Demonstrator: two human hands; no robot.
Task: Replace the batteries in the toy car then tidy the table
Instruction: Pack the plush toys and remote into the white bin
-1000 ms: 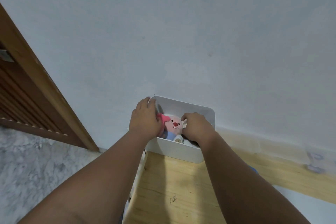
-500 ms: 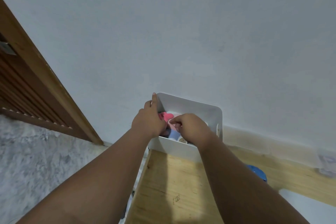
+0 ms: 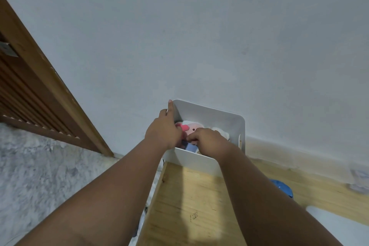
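Wall (image 3: 199,36): pale, plain, filling most of the view behind everything else.

Slatted door (image 3: 30,96): brown wood in a lighter wooden frame, standing at the left edge.

Floor (image 3: 40,175): grey and mottled, lying below the door, left of the surface.

Surface (image 3: 189,205): light wood, running from the near edge up to the wall. Both forearms are reaching across it.

White bin (image 3: 199,161): open-topped with rounded corners, sitting at the far left corner of the surface, against the wall.

Left hand (image 3: 162,132): resting at the bin's left wall. Its index finger (image 3: 170,109) is lying straight along the rim and its thumb side is dipping inside. Whether its grip is closing on the wall cannot be told.

Right hand (image 3: 209,143): reaching into the bin with fingers curled. Its grip is pinching the plush toy.

Plush toy (image 3: 192,128): pink-faced with a deeper pink ear, lying inside the bin between the two hands, beside something white and fluffy.

Blue object (image 3: 283,188): rounded, sitting on the surface right of the bin, half hidden by the right forearm. Whether it is the toy car cannot be told.
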